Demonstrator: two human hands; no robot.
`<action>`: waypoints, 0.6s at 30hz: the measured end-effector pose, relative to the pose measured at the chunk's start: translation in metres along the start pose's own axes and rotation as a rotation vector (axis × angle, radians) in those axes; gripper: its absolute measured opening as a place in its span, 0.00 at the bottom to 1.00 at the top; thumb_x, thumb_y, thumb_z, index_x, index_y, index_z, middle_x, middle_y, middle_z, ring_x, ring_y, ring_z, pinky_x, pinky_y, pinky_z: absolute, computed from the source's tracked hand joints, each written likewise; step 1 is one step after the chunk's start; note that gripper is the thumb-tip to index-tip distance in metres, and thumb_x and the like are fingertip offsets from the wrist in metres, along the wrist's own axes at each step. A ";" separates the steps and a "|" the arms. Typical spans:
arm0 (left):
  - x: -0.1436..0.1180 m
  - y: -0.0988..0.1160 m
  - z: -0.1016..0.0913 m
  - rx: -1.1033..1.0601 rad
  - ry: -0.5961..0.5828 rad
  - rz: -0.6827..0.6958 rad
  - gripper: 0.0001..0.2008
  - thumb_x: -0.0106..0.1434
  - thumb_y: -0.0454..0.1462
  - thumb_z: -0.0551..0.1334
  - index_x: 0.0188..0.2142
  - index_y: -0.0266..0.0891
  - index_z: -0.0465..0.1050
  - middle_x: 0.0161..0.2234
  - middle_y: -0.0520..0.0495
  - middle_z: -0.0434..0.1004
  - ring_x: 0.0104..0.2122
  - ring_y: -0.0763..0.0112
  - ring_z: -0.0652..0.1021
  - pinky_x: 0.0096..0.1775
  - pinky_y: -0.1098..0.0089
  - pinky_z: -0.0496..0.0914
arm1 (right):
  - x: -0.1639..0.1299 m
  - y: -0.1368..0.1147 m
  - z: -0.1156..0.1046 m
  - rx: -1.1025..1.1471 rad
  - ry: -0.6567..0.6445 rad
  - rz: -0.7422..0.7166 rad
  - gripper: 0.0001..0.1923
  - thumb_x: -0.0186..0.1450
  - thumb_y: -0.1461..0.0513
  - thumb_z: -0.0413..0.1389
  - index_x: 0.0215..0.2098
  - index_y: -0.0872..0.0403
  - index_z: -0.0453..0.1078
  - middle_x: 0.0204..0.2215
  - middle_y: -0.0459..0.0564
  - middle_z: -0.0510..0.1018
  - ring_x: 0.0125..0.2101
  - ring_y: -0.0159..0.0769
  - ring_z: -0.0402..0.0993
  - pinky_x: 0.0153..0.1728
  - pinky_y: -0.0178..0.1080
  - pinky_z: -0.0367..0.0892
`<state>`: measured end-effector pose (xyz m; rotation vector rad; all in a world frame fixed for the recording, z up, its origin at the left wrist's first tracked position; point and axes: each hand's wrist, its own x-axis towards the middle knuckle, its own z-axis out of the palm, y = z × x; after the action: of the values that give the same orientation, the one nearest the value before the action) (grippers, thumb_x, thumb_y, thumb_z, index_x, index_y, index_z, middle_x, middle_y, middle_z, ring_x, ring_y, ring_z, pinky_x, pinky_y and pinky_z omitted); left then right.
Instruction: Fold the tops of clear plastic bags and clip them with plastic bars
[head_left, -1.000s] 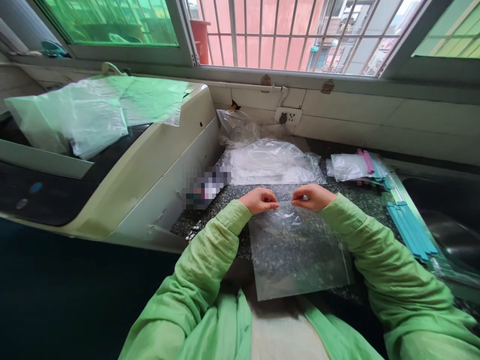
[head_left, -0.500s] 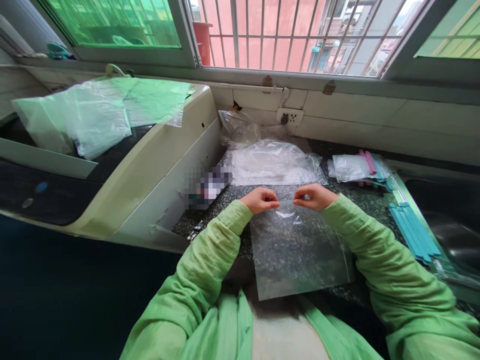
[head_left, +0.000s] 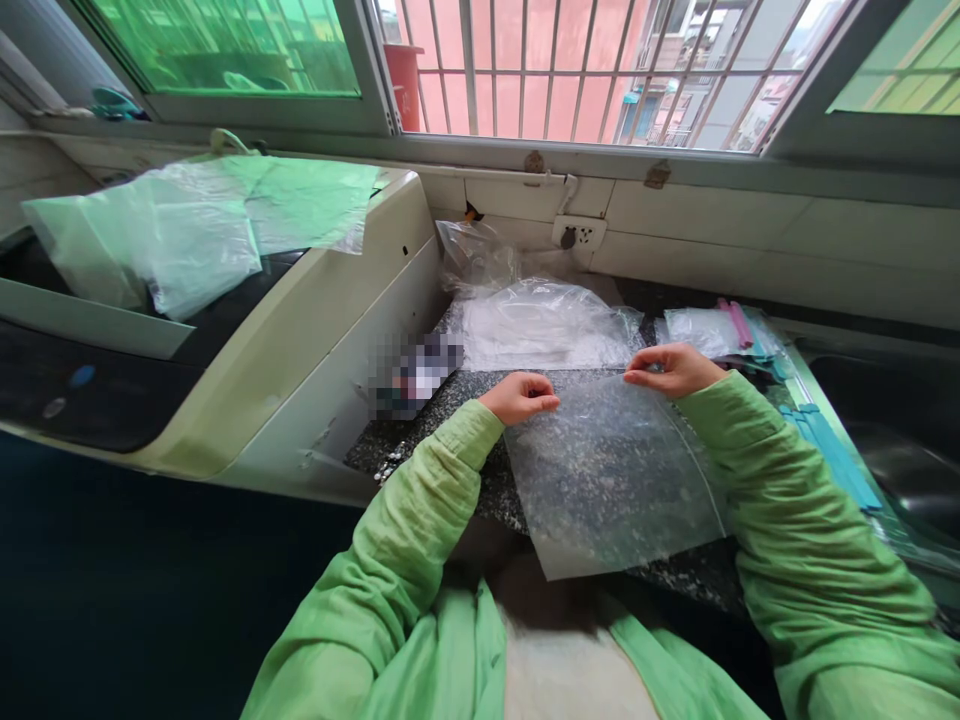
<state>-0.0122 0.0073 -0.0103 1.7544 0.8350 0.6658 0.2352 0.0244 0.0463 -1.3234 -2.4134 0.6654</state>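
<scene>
A clear plastic bag hangs from my two hands over the dark speckled counter. My left hand pinches its upper left edge, thumb and fingers pressed together. Farther right and slightly higher, my right hand pinches the same top edge near the other corner. The bag's lower edge slants toward my body. Just beyond my hands lies a pile of clear plastic bags on the counter.
At left stands a washing machine with plastic sheets draped over it. On the right are small packs with pink strips, teal strips and a dark sink. A wall socket sits behind.
My right hand has slid to the right and slightly up along the top edge, so my hands are farther apart. The bag has swung rightward and is spread wider. My left hand stays nearly still.
</scene>
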 end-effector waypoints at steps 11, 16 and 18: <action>-0.001 -0.001 0.001 0.184 -0.367 -0.078 0.25 0.48 0.54 0.57 0.22 0.31 0.68 0.16 0.56 0.55 0.19 0.82 0.57 0.22 0.75 0.51 | 0.004 -0.014 0.020 0.038 -0.133 -0.131 0.19 0.53 0.49 0.50 0.21 0.57 0.68 0.18 0.48 0.71 0.21 0.29 0.63 0.25 0.34 0.60; 0.002 -0.009 0.008 0.112 -0.290 -0.028 0.24 0.51 0.52 0.56 0.23 0.30 0.70 0.16 0.55 0.57 0.19 0.81 0.57 0.22 0.75 0.51 | 0.009 -0.018 0.036 0.036 -0.098 -0.142 0.15 0.53 0.54 0.50 0.21 0.58 0.68 0.17 0.48 0.71 0.21 0.28 0.62 0.25 0.33 0.60; 0.003 -0.010 0.010 0.079 -0.262 -0.005 0.24 0.51 0.52 0.56 0.22 0.30 0.70 0.15 0.55 0.58 0.19 0.82 0.56 0.23 0.75 0.51 | 0.010 -0.017 0.038 0.045 -0.073 -0.146 0.14 0.53 0.55 0.51 0.21 0.57 0.68 0.17 0.47 0.71 0.21 0.28 0.62 0.25 0.33 0.59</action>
<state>-0.0050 0.0064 -0.0228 1.8615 0.6922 0.3925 0.2000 0.0151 0.0237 -1.1113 -2.5078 0.7351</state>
